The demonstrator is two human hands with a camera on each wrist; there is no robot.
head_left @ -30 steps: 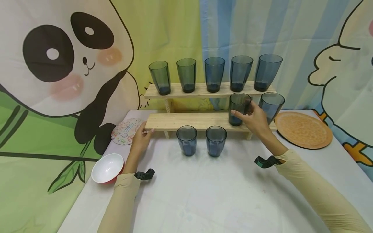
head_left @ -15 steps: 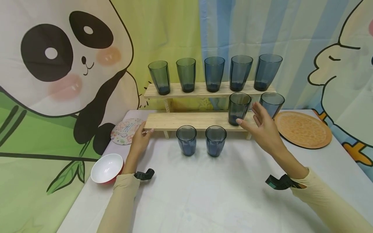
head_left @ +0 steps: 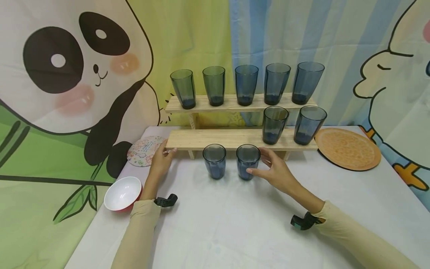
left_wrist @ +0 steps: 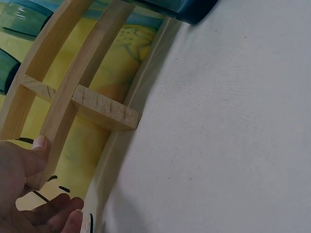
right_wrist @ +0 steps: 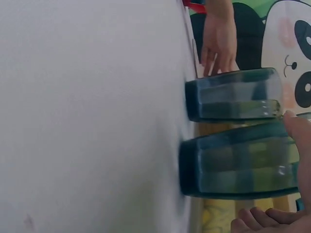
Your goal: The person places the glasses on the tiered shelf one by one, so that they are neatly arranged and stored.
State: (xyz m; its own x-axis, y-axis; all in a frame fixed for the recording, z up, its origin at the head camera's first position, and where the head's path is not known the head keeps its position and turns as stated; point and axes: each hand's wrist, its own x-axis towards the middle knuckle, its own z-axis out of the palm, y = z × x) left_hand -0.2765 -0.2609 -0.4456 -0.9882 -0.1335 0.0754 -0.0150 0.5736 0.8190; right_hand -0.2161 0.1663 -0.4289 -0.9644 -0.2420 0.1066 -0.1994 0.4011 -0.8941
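Observation:
A two-tier wooden shelf (head_left: 211, 139) stands at the back of the table. My left hand (head_left: 162, 160) holds the left end of its lower plank, thumb (left_wrist: 40, 148) against the edge and other fingers loosely bent. My right hand (head_left: 277, 172) is spread around the right of two tinted drinking glasses upright on the table; thumb and fingers straddle this glass (head_left: 248, 162) with gaps visible in the right wrist view. Beside it stands the left glass (head_left: 214, 161). Two more glasses, one nearer the middle (head_left: 274, 125) and one at the right end (head_left: 309, 125), occupy the lower plank.
Several similar glasses (head_left: 246, 85) line the upper plank (head_left: 231, 108). A white bowl with a red outside (head_left: 123, 193) and a round floral mat (head_left: 142, 151) lie at left. A round tan board (head_left: 349, 148) lies at right. Printed curtains hang behind.
My right hand let go of the glass on the lower plank, drew back, then came down and left to the right-hand glass on the table. The left hand stayed at the shelf.

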